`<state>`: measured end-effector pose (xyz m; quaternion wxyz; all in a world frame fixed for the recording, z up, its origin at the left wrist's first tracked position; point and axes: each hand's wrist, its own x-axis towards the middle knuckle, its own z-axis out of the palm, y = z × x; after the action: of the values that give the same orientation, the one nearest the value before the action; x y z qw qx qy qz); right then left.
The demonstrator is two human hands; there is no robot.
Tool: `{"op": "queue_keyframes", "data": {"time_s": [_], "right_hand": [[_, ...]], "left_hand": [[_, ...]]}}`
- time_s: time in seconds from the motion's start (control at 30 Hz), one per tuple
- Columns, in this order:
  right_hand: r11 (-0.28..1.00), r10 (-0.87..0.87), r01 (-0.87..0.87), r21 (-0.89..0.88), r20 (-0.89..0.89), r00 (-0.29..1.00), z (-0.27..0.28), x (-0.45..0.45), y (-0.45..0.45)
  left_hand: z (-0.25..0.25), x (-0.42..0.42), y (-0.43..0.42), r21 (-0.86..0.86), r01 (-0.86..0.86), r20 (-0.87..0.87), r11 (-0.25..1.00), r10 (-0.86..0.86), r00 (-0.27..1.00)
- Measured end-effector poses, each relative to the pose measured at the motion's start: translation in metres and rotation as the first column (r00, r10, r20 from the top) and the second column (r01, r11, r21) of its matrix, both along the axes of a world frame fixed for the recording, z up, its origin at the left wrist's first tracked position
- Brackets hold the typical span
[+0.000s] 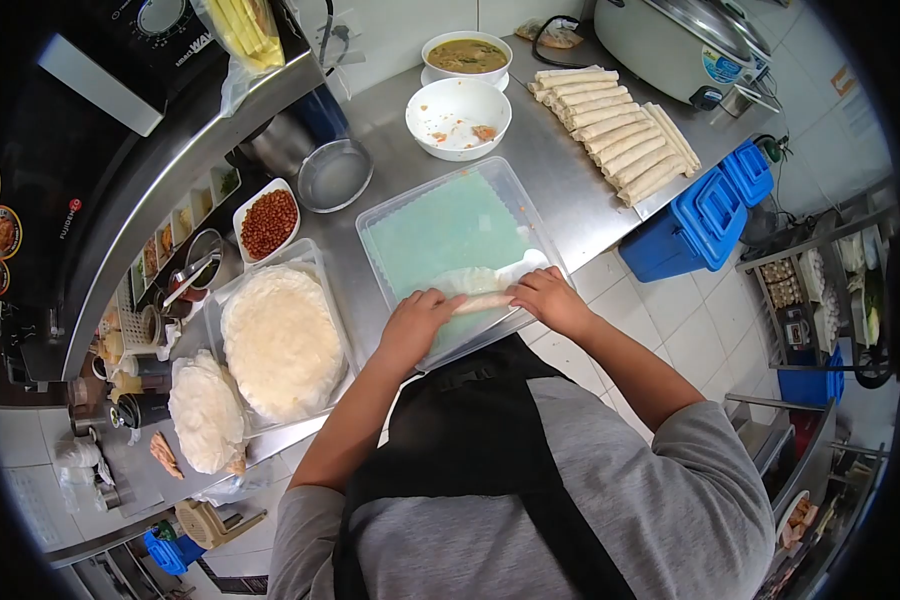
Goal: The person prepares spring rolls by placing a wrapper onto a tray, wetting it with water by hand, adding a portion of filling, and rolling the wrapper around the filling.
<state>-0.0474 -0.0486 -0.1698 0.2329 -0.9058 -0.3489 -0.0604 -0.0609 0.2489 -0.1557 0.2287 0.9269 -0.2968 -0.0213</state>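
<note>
Both my hands hold a partly rolled spring roll (482, 302) by its ends. My left hand (417, 318) has its fingers curled over the left end, and my right hand (552, 298) pinches the right end. A loose flap of thin, pale wrapper (470, 279) spreads just beyond the roll. All this lies on a green sheet (435, 228) inside a clear plastic tray (367, 238). Near my right hand a white spoon (532, 260) rests in the tray. Left of the tray, a stack of round wrappers (280, 340) sits in a plastic container (342, 320).
Behind the tray stand a white bowl (440, 146) with food scraps and a bowl of soup (467, 56). Finished rolls (610, 130) lie piled at the back right. Reddish nuts or beans (268, 223) and a metal bowl (335, 176) are at left. Blue bins (685, 228) stand beyond the counter.
</note>
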Motion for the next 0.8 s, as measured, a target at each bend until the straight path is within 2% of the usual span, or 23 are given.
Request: {"op": "queue_keyframes", "data": {"time_s": [0.17, 0.27, 0.33, 0.47, 0.53, 0.57, 0.63, 0.7, 0.77, 0.8], "right_hand": [[1.000, 0.024, -0.024, 0.000, 0.036, 0.999, 0.000, 0.001, -0.002], [1.000, 0.017, -0.017, -0.024, -0.016, 1.000, 0.009, -0.002, -0.001], [1.000, -0.009, 0.006, 0.030, 0.096, 0.995, 0.016, -0.005, 0.006], [0.995, 0.073, -0.077, 0.069, 0.054, 0.996, 0.017, -0.015, 0.020], [0.996, 0.076, -0.077, 0.043, 0.032, 0.997, 0.006, -0.013, 0.019], [0.996, 0.081, -0.082, 0.019, 0.009, 0.997, 0.001, -0.011, 0.019], [0.995, 0.090, -0.089, 0.037, -0.024, 0.996, 0.000, -0.006, 0.018], [0.995, 0.091, -0.088, 0.050, -0.049, 0.995, 0.006, -0.003, 0.017], [0.996, 0.054, -0.063, -0.061, -0.141, 0.988, 0.016, -0.003, 0.020], [0.996, 0.052, -0.061, -0.061, -0.141, 0.989, 0.013, -0.006, 0.022]], "left_hand": [[0.004, -0.002, 0.000, 0.014, 0.001, -0.032, 1.000, -0.001, 0.999], [0.011, -0.008, -0.007, 0.061, -0.037, -0.039, 0.997, 0.039, 0.998], [0.020, -0.015, -0.016, -0.034, -0.086, 0.308, 0.996, 0.092, 0.947], [0.012, -0.023, -0.019, -0.074, -0.043, 0.244, 0.996, 0.060, 0.968], [-0.002, -0.018, -0.013, -0.053, -0.060, 0.119, 0.997, 0.066, 0.991], [-0.009, -0.016, -0.010, -0.052, -0.062, 0.118, 0.997, 0.067, 0.991], [-0.008, -0.012, -0.008, -0.068, -0.082, -0.031, 0.994, 0.080, 0.996], [-0.005, -0.013, -0.010, -0.020, -0.095, 0.040, 0.995, 0.096, 0.995], [-0.003, -0.020, -0.014, 0.029, -0.109, 0.108, 0.994, 0.105, 0.989], [-0.002, -0.026, -0.016, 0.038, -0.045, 0.184, 0.998, 0.037, 0.982]]}}
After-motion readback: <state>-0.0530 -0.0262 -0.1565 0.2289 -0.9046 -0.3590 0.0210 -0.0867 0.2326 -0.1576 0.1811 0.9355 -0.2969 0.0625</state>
